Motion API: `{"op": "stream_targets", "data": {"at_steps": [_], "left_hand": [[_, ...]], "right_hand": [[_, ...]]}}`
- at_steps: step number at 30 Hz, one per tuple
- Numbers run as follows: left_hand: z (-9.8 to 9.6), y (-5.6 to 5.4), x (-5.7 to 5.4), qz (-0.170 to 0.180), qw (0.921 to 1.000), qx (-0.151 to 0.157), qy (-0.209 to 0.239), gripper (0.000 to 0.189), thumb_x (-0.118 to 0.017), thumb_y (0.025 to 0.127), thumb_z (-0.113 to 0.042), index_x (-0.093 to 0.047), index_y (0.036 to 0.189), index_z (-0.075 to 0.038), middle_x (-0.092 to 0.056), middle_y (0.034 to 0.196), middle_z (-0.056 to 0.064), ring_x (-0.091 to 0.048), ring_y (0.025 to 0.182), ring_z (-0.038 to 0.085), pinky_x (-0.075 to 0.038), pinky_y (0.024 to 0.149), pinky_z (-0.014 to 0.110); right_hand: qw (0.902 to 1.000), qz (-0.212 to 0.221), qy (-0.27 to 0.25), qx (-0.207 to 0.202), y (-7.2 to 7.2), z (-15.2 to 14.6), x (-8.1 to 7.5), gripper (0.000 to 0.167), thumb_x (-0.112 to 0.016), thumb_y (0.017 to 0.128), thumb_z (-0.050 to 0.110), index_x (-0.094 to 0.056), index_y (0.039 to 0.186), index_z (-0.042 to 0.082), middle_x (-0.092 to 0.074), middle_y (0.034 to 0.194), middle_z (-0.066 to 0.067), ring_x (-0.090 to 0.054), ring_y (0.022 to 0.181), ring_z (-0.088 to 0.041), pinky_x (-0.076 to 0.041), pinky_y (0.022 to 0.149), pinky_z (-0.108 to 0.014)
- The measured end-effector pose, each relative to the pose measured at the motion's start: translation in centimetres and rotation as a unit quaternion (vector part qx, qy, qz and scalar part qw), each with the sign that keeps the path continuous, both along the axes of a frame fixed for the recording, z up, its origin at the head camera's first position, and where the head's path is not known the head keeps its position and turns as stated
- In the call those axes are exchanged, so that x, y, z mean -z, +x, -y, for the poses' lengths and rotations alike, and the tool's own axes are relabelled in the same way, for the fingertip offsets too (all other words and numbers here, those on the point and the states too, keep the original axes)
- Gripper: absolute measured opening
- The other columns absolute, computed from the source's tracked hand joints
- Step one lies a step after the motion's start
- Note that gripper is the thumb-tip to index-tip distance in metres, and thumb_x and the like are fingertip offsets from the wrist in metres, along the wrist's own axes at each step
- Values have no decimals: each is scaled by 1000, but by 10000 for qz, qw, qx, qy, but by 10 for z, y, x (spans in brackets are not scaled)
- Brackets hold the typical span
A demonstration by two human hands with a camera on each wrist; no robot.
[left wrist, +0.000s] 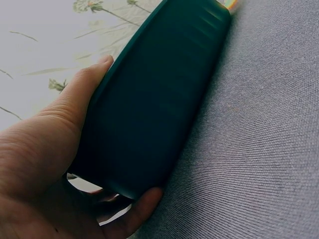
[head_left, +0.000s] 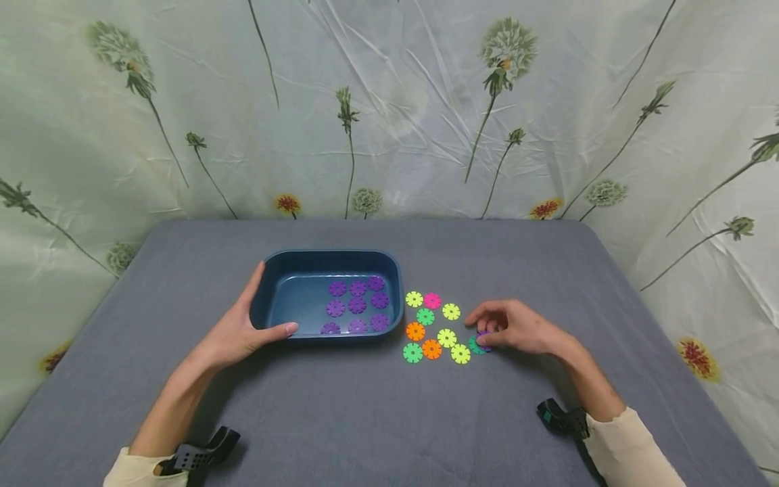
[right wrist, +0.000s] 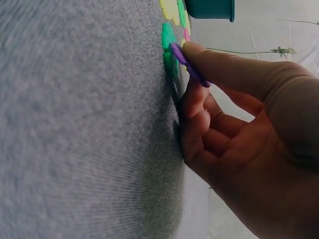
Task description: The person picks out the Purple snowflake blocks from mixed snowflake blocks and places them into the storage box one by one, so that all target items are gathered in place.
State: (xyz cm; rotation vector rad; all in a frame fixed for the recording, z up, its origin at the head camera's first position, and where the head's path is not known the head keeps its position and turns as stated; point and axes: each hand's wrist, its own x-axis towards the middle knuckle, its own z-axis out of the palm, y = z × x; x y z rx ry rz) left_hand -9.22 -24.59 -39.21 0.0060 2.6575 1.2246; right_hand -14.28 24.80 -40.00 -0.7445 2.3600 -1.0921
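My left hand grips the left end of a dark blue rectangular tub, thumb over the near rim and fingers along the outer wall. The left wrist view shows the tub's side between thumb and fingers. Inside the tub, several purple notched discs lie in rough rows toward the right. To the right of the tub, my right hand pinches a purple notched disc between thumb and fingers. That disc is tilted, close over a green disc on the cloth.
Between the tub and my right hand lie several loose discs: yellow, orange, green and one pink. A grey cloth covers the table. Behind it hangs a curtain with dandelion prints.
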Motion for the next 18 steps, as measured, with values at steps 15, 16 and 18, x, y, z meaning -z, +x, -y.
{"op": "stream_targets", "data": {"at_steps": [15,16,18], "left_hand": [[0,0,-1,23,10000,-14,-49,131,-84,85,-48,18,166,-31,5,175,24,-8,156,60,-18,115,83],[0,0,0,25,10000,-12,-36,131,-84,85,-47,18,166,-31,5,175,24,-8,156,60,-18,115,83],[0,0,0,17,10000,-13,-14,131,-84,85,-47,18,166,-31,5,175,24,-8,156,60,-18,115,83]], "right_hand": [[9946,-658,119,799,-5,18,4,14,-80,93,19,-78,104,11,-73,89,0,-61,76,-8,-52,67,-22],[9938,-710,113,843,-6,20,4,13,-80,93,19,-78,104,12,-73,89,0,-61,76,-9,-52,66,-22],[9928,-777,66,910,-7,26,3,12,-79,93,18,-77,103,12,-72,89,0,-62,76,-9,-52,66,-22]]}}
